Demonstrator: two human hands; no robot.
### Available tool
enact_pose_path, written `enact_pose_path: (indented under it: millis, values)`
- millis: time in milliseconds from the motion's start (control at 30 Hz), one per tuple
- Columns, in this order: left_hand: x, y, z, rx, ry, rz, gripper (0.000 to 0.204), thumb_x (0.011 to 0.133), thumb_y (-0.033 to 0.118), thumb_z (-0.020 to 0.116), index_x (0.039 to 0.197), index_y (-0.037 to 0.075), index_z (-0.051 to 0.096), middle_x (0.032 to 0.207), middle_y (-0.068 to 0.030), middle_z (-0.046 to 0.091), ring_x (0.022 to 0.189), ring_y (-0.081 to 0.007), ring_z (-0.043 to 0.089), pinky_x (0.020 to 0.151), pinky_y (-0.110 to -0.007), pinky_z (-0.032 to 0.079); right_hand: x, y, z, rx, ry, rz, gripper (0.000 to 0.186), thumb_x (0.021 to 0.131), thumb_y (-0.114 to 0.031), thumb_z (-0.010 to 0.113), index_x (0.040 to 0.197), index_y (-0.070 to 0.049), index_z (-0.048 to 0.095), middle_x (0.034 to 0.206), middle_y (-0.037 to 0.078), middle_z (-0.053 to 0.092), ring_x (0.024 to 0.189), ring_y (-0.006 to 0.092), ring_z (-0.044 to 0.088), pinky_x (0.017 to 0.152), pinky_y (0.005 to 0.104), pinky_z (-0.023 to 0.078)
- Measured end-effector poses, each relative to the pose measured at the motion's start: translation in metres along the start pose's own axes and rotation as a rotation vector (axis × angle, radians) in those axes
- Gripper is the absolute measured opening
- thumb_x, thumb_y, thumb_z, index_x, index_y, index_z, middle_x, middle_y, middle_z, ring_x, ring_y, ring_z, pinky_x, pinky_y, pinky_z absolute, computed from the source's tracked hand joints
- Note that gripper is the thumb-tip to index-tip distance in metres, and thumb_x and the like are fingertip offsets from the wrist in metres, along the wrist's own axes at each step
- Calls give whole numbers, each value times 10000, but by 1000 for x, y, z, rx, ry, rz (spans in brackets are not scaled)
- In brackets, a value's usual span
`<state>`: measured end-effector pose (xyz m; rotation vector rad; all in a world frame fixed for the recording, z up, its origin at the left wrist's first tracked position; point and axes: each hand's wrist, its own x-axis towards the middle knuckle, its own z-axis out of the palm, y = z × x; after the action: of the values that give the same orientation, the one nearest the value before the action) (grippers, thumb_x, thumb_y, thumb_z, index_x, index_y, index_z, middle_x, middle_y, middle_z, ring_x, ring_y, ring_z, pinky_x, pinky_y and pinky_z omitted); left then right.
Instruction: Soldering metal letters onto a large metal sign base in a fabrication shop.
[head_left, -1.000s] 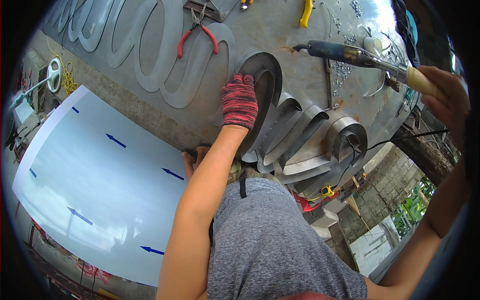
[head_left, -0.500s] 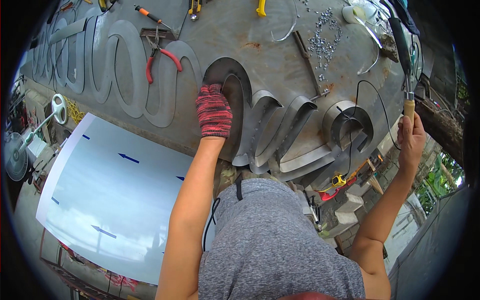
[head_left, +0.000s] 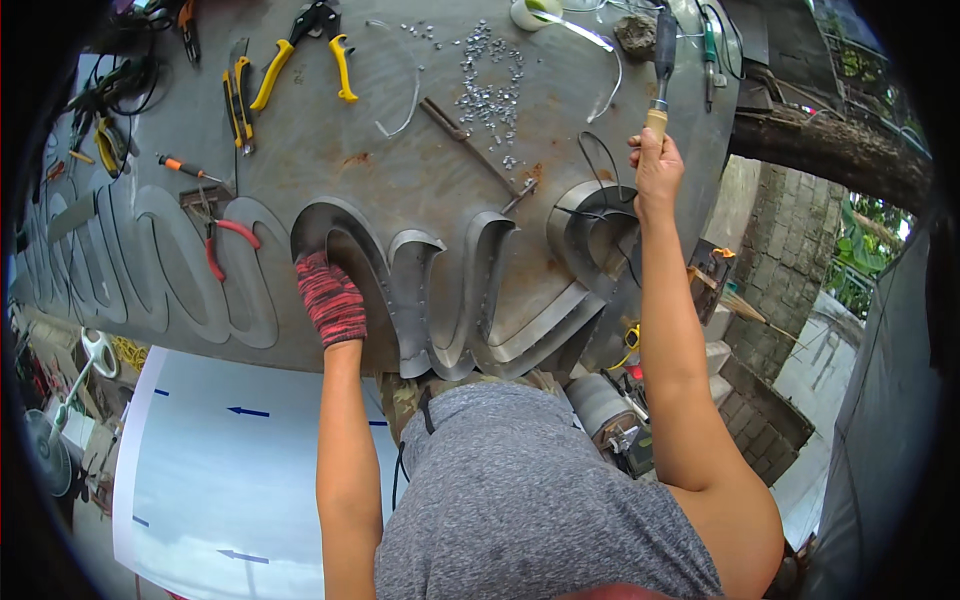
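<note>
My left hand (head_left: 331, 300), in a red-and-black striped knit glove, is closed at the raised side wall of a curved sheet-metal letter (head_left: 368, 243). Part of its fingers is hidden against the metal. My bare right hand (head_left: 657, 176) grips the wooden handle of a soldering iron (head_left: 657, 120). Its dark barrel points away from me, over the table's far right part. Below and left of that hand stands a rounded metal letter (head_left: 566, 222), with a black cord (head_left: 588, 213) lying across it.
Flat letter outlines and red-handled pliers (head_left: 237, 232) lie left on the metal table (head_left: 390, 165). Yellow-handled snips (head_left: 282, 68), a utility knife (head_left: 240, 105), a metal bar (head_left: 470, 148) and scattered small metal bits (head_left: 490, 85) lie farther away. A glossy sheet (head_left: 270, 470) stands at lower left.
The view has shifted, so the table's things sit farther left and lower. My right arm has reached forward and inward with the soldering iron. My left hand stays at the letter.
</note>
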<state>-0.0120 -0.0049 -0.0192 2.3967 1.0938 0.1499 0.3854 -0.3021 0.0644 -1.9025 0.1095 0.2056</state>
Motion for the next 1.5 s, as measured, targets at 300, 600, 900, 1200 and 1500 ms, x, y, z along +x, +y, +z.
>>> enact_pose_path:
  millis: [300, 600, 900, 1200, 1500]
  values:
    - [3, 8, -2, -6, -9, -60, 320, 968, 120, 538, 1228, -57, 600, 1231, -275, 601, 1185, -452, 553, 1062, -502, 419, 42, 29, 0, -121, 102, -13, 268, 1009, -261, 657, 1082, -4, 653, 876, 44, 727, 672, 52, 542, 618, 223, 467]
    - [4, 9, -4, 3, -32, -66, 309, 932, 84, 535, 1206, -38, 613, 1232, -282, 593, 1184, -465, 552, 1062, -510, 433, 59, 47, -3, -272, 47, -30, 306, 1027, -344, 604, 1069, -44, 644, 934, 29, 747, 690, 54, 515, 640, 221, 464]
    - [8, 3, 7, 41, 73, 53, 285, 918, 92, 548, 1177, -4, 616, 1162, -254, 623, 1100, -440, 592, 985, -496, 475, 104, 98, -27, -268, -42, 215, 491, 1023, -410, 619, 1227, 33, 663, 1070, 93, 705, 962, 160, 635, 848, 326, 494]
    - [9, 15, -4, 24, -2, -27, 245, 913, 79, 550, 1127, -10, 628, 1130, -261, 630, 1054, -443, 611, 957, -503, 489, 80, 62, -29, -479, 179, -35, 510, 962, -348, 717, 1275, 45, 633, 1141, 108, 696, 1063, 177, 642, 930, 315, 494]
    - [3, -2, 4, 65, 39, -8, 274, 913, 108, 578, 1153, -16, 623, 1165, -267, 623, 1059, -450, 614, 943, -508, 503, -10, -8, 23, -212, 162, -270, 297, 1000, -176, 655, 1204, 39, 672, 1118, 89, 698, 1029, 157, 646, 925, 273, 491]
